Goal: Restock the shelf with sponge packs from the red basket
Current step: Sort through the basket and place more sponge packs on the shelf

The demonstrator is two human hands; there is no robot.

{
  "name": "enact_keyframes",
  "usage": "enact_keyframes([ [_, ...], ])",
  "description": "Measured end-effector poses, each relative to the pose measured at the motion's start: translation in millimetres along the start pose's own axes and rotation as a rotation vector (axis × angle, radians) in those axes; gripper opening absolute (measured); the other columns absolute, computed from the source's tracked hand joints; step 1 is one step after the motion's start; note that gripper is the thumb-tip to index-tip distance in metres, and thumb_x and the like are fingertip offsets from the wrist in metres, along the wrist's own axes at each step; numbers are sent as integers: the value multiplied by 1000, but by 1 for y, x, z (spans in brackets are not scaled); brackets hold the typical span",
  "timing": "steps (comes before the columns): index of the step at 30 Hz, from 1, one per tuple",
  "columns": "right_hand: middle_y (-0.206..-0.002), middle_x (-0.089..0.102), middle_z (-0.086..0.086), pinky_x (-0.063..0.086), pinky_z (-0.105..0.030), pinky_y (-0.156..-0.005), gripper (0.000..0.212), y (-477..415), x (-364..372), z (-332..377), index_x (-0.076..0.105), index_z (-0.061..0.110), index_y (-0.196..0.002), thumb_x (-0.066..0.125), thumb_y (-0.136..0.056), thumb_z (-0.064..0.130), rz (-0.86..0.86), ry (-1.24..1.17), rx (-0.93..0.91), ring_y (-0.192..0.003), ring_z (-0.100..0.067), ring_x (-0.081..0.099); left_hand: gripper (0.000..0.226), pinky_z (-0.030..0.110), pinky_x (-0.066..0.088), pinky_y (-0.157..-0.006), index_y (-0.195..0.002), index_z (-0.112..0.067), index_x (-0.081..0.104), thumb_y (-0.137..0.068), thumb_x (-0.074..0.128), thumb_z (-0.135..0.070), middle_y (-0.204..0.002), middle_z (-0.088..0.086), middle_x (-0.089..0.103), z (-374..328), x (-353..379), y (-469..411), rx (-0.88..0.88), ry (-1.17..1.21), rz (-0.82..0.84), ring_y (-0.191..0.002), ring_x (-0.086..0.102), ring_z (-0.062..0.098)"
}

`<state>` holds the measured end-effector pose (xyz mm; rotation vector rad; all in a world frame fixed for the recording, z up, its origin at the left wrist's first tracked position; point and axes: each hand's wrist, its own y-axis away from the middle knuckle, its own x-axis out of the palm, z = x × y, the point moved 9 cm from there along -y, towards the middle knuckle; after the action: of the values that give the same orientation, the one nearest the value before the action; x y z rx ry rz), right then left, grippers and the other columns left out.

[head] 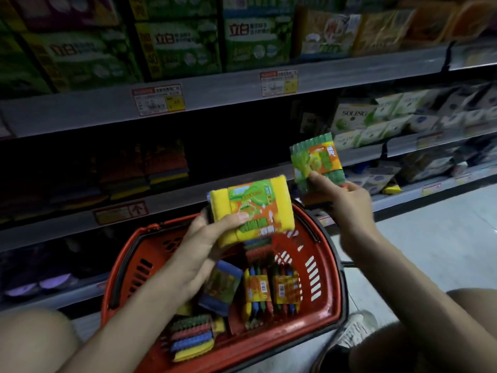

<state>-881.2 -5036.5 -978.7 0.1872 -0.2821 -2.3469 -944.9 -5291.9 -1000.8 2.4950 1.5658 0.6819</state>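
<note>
— What does each hand hold?
— The left hand grips a yellow sponge pack, thumb on top. Its fingers are hidden behind the pack. The right hand pinches a green sponge pack by its near corner, farther off on the right.
— Where is the red basket?
— Near, below both hands, with more packs inside. The left arm covers some.
— And the shelf?
— Far behind. It is dark, and the stacks on the left are hard to make out.

Head view, downward, close above basket
</note>
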Motion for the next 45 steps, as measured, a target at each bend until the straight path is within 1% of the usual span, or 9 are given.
enact_keyframes([
  [4, -118, 58, 6, 51, -27, -84, 80, 6, -17, 37, 44, 19, -141, 90, -76, 27, 14, 285, -241, -99, -11, 62, 61, 30, 59, -83, -122, -9, 71, -64, 87, -12, -114, 12, 77, 2, -19, -9, -56, 226, -132, -100, 75, 23],
  [6, -109, 58, 10, 52, -21, -72, 78, 11, -14, 44, 44, 25, -135, 91, -72, 25, 101, 309, -301, -93, -6, 63, 64, 27, 60, -73, -122, -7, 70, -61, 89, -10, -112, 12, 78, 3, -21, -12, -72, 298, -161, -96, 76, 22],
  [11, -116, 61, 11, 54, -23, -75, 76, 14, -4, 31, 50, 29, -137, 86, -71, 39, 227, 321, -289, -102, -7, 65, 99, 41, 58, -88, -139, -14, 56, -49, 96, -16, -116, 10, 77, 0, -24, -15, -19, 334, -248, -107, 74, 28],
  [17, -124, 53, 8, 55, -29, -87, 73, 19, 17, 26, 51, 28, -146, 83, -81, 28, 325, 626, -511, -108, -2, 57, 60, 42, 58, -88, -126, -13, 68, -70, 84, -24, -117, 12, 76, -4, -29, -17, 11, 361, -266, -109, 73, 28],
  [22, -125, 56, 16, 58, -29, -83, 78, 40, 48, 26, 57, 28, -141, 61, -69, 57, 447, 865, -676, -107, -5, 60, 36, 46, 55, -99, -125, -14, 64, -92, 71, -27, -115, 10, 77, -5, -31, -22, 6, 429, -260, -111, 71, 27],
  [32, -108, 72, 22, 60, -31, -77, 55, 40, 98, 10, 77, 36, -107, 47, -88, 79, 481, 953, -687, -93, 3, 65, 20, 46, 53, -101, -114, -18, 65, -96, 67, -26, -116, 10, 74, -9, -25, -33, 19, 404, -259, -112, 69, 26],
  [35, -103, 75, 23, 60, -26, -74, 35, 36, 102, 12, 74, 43, -114, 57, -93, 64, 430, 906, -696, -89, 5, 67, 23, 40, 52, -99, -114, -20, 69, -93, 71, -29, -113, 5, 77, -10, -30, -35, 45, 334, -298, -111, 70, 22],
  [39, -107, 73, 22, 59, -22, -79, 46, 39, 112, 16, 63, 43, -132, 63, -90, 61, 439, 814, -705, -94, 4, 68, 27, 36, 55, -92, -116, -12, 71, -93, 72, -25, -113, 8, 78, -11, -32, -39, 65, 365, -302, -110, 73, 20],
  [45, -105, 75, 22, 59, -21, -79, 42, 33, 120, 10, 75, 37, -116, 66, -86, 65, 317, 689, -678, -91, 9, 67, 45, 40, 56, -92, -122, -19, 59, -86, 80, -35, -117, 7, 74, -9, -47, -35, 143, 203, -490, -107, 73, 21],
])
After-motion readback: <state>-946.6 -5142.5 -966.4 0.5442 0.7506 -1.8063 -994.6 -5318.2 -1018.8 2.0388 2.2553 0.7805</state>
